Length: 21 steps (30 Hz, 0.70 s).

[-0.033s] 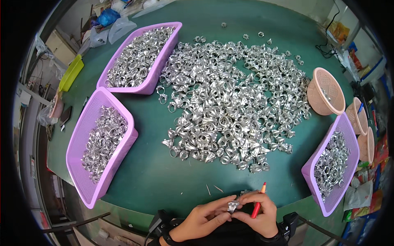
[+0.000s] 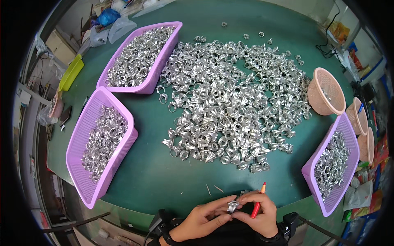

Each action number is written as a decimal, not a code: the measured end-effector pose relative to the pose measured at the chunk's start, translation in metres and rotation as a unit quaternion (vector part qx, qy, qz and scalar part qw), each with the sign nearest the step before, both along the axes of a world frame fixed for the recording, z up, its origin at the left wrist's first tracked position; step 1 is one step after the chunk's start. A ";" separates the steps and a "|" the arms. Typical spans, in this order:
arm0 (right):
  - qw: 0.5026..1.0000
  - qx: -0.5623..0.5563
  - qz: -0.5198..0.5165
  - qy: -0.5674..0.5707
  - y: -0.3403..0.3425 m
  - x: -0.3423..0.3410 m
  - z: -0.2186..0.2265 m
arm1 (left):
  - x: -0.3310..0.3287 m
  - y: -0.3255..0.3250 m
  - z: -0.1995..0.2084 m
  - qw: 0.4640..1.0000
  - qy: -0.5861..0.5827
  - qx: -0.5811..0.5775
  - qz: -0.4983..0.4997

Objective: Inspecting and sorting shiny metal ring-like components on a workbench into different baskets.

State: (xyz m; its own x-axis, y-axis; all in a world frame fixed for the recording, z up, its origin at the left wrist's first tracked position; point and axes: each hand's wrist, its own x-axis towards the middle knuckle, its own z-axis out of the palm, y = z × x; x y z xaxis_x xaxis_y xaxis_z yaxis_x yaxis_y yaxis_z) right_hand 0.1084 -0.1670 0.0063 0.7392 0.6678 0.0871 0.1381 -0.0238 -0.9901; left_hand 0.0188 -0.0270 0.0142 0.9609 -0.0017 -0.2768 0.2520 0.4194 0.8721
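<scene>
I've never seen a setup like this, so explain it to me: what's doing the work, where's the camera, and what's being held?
There's no machine arm here; a person works with two bare hands. The camera is worn on the person's head and looks down, and its fisheye lens bends straight edges near the rim.

On the green table lies a big heap of silvery ring-shaped pieces. More such pieces fill purple baskets: two on the left and one on the right. A round peach basket leans beyond the right one.

Near the bottom, the left hand and right hand hold one silvery piece between their fingertips. The right hand also holds a red pen.
</scene>
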 end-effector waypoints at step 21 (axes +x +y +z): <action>0.998 -0.010 -0.042 0.048 0.028 -0.025 -0.021 | -0.011 0.016 -0.013 0.875 -0.044 0.471 0.104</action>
